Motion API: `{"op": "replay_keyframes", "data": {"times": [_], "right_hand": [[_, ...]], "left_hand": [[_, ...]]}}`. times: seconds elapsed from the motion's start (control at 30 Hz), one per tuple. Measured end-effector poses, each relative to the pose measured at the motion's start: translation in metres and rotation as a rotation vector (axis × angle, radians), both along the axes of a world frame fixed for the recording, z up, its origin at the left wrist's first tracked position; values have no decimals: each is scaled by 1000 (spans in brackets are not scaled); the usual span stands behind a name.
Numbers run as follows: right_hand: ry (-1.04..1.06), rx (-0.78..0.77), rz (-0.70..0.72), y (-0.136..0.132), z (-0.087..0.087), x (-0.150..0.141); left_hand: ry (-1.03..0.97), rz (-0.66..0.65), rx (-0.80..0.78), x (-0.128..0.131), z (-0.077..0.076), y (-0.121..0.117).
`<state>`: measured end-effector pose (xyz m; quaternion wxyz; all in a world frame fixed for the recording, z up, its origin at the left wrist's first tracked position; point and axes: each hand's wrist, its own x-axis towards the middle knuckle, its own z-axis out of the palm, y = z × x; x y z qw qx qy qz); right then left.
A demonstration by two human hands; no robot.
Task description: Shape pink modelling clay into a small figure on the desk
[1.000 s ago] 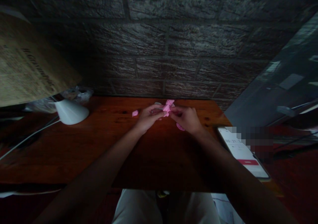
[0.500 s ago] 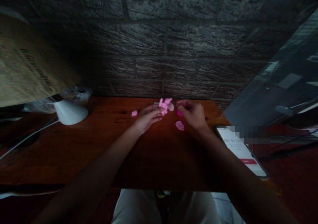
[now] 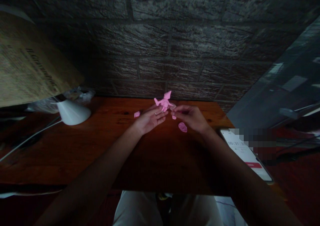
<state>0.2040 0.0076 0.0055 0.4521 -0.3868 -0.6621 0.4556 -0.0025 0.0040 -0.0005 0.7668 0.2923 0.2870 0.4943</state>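
A brown wooden table (image 3: 150, 159) meets a dark brick wall (image 3: 147, 42); the lamp (image 3: 73, 112) stands at nine o'clock, its shade cut off, and pixelation hides part of the phone (image 3: 238, 152) at four. The pink figure (image 3: 164, 103) touches the spread fingers of the left hand (image 3: 150, 120), at its one o'clock; whether the right hand's (image 3: 191, 117) bunched fingertips grip anything, I cannot tell

One left hand (image 3: 151, 120), one right hand (image 3: 192, 118). From one pink figure (image 3: 164, 103): one chunk (image 3: 137, 114) at eight o'clock, one oval (image 3: 182, 127) at five, uncountable bits (image 3: 174, 117) between, one lamp (image 3: 74, 113) at nine, one phone (image 3: 243, 152) at four.
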Motion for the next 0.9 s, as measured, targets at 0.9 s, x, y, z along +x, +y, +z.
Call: {"op": "replay_keyframes", "data": {"times": [0.9], "right_hand": [[-73,-205,187,-3,0,3]], "left_hand": [[304,167,413,6,-2,-2]]}}
